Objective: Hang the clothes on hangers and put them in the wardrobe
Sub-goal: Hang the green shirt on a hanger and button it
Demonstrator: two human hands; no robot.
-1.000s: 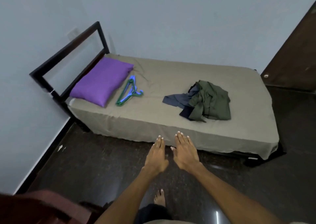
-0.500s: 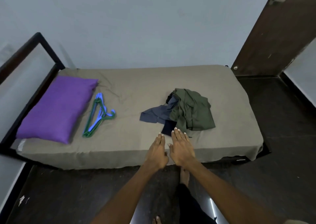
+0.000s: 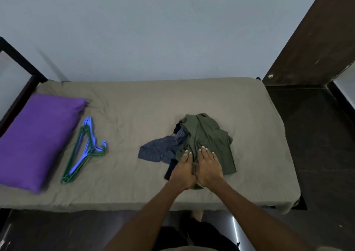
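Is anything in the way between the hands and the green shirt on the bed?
Nothing visible is. The left hand and right hand lie flat, side by side, over the near edge of the crumpled olive-green shirt on the bed's taupe sheet.

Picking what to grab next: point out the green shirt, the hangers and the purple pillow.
green shirt (image 3: pixel 207 133), head view, middle of the crumpled cloth.
hangers (image 3: pixel 76 158), head view, green hanger's long arm.
purple pillow (image 3: pixel 36 137), head view, centre of its top face.
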